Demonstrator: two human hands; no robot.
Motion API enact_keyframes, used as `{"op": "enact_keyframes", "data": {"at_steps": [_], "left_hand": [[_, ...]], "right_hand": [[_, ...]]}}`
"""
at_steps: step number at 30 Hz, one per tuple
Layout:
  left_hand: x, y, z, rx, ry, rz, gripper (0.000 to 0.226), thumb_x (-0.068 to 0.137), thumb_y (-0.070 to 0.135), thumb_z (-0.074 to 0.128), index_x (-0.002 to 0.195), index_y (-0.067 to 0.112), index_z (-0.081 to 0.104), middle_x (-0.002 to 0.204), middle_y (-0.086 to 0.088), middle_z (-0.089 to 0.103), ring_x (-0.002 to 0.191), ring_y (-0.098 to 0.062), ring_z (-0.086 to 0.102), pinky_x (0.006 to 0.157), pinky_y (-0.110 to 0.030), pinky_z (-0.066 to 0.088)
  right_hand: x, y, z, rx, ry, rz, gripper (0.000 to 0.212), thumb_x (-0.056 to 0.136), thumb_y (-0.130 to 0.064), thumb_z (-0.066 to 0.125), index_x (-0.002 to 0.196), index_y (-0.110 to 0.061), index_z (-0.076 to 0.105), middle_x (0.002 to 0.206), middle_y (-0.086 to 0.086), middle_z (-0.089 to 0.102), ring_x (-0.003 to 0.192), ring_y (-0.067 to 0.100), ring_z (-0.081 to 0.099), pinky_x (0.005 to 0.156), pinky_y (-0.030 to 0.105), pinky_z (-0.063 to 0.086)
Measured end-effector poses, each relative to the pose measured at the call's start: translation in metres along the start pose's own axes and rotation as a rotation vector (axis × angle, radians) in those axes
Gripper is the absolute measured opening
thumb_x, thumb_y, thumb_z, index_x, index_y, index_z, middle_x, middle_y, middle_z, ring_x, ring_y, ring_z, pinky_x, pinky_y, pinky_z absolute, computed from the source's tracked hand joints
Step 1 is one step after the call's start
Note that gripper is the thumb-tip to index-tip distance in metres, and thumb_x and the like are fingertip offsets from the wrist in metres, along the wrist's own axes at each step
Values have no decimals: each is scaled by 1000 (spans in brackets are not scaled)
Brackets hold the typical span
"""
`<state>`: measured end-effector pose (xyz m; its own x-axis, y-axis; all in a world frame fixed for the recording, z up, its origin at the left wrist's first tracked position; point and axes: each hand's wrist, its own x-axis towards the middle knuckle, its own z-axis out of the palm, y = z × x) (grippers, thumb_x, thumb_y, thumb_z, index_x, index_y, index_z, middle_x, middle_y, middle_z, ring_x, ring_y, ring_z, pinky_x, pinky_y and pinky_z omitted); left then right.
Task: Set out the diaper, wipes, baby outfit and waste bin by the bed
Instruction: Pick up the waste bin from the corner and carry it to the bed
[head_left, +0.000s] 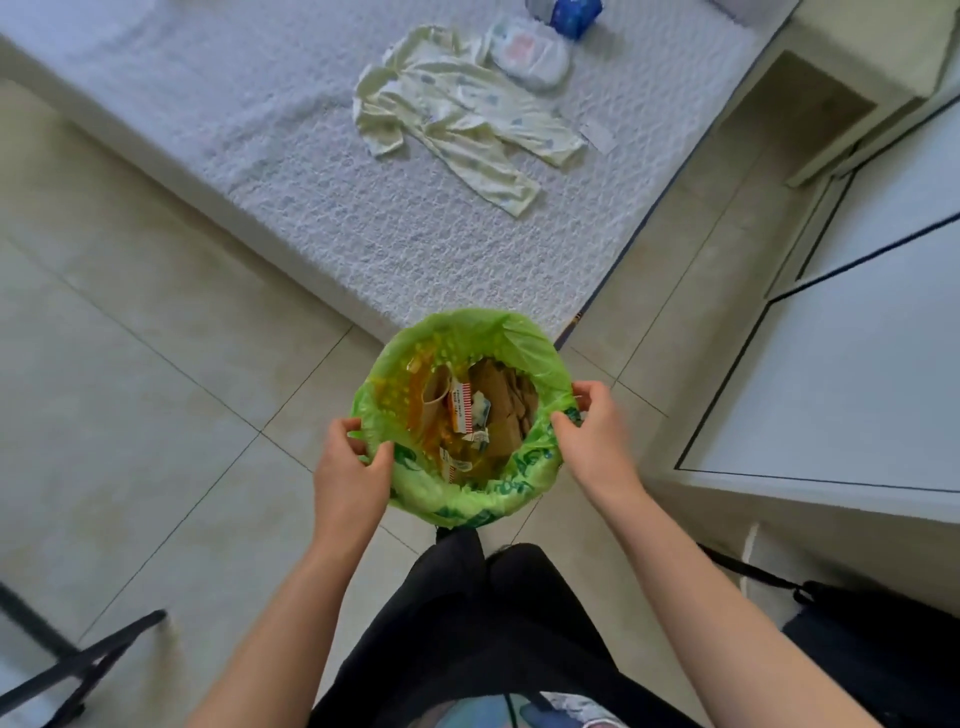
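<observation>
My left grip (349, 470) and right grip (592, 435) clasp the rim of the green-lined waste bin (511, 338) at the bed's (291, 171) corner; baby outfit (457, 124), diaper (527, 57), wipes (569, 13) lie there.

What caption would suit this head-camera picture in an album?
Both hands, left and right, hold the green-lined waste bin near the bed's corner.
</observation>
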<state>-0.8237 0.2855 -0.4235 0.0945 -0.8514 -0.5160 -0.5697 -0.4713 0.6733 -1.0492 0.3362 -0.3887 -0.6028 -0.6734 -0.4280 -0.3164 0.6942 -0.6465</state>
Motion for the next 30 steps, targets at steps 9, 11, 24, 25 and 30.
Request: {"op": "enact_keyframes", "data": {"at_steps": [9, 11, 24, 25, 30], "left_hand": [[38, -36, 1, -129, 166, -263, 32, 87, 20, 64, 111, 22, 44, 94, 4, 57, 84, -30, 67, 71, -51, 59], [47, -47, 5, -157, 212, -330, 31, 87, 16, 63, 111, 20, 44, 90, 5, 57, 81, -30, 67, 68, -50, 60], [164, -181, 76, -370, 376, -621, 30, 91, 8, 60, 114, 17, 43, 94, -9, 60, 88, -33, 66, 61, -47, 61], [177, -196, 85, -404, 366, -641, 31, 91, 8, 59, 116, 17, 42, 100, -12, 61, 91, -32, 66, 62, -46, 61], [246, -279, 134, -518, 335, -714, 33, 94, 1, 53, 116, 23, 40, 116, -14, 57, 97, -30, 65, 64, -43, 62]], "right_hand": [[69, -39, 63, -135, -300, -67, 37, 88, -16, 58, 124, -13, 50, 119, 5, 53, 108, 21, 54, 96, 42, 47], [84, -44, 81, -157, -370, -83, 37, 88, -16, 58, 124, -13, 50, 115, 4, 52, 110, 22, 53, 97, 43, 46], [191, 6, 284, -353, -680, -124, 47, 82, -15, 56, 129, -17, 51, 122, 8, 54, 92, 18, 60, 75, 33, 55], [200, 13, 302, -362, -675, -127, 45, 83, -12, 56, 128, -15, 51, 121, 9, 54, 90, 18, 59, 70, 29, 52], [250, 69, 401, -408, -619, -118, 21, 81, -6, 53, 98, -18, 56, 103, 13, 61, 89, 28, 61, 78, 40, 54]]}}
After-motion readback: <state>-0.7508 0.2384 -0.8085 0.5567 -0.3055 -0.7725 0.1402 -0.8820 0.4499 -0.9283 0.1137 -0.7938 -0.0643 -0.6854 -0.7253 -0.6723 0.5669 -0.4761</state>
